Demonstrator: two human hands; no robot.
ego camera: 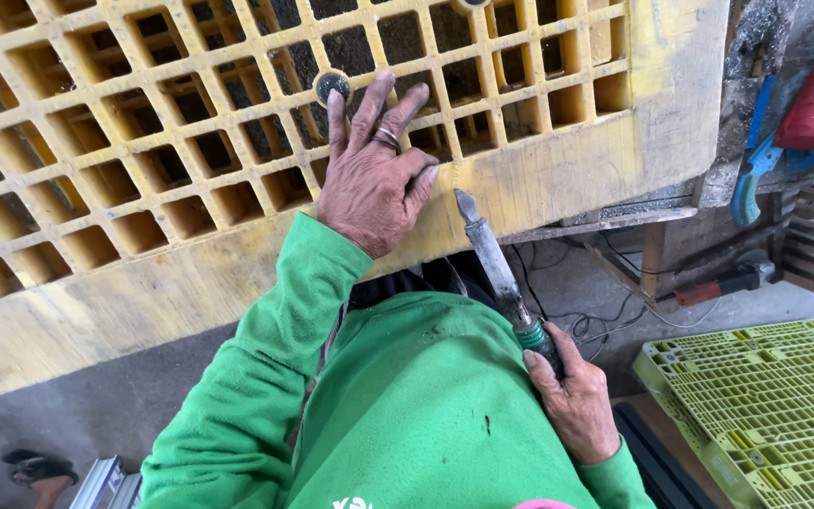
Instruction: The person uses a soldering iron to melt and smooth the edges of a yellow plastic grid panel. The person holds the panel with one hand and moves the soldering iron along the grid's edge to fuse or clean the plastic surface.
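Left hand (369,179) lies flat, fingers spread, on the yellow plastic pallet (143,170). Right hand (572,396) grips a soldering iron (496,269), tip touching the pallet's solid edge beside the thumb. No finished seam shows there; the repair looks barely begun.

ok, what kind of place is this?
Probably a plastic pallet repair workshop. A worn yellow grid pallet lies on a bench, the right hand holds a heating-iron tool at its edge, and a lime-green pallet sits on the concrete floor.
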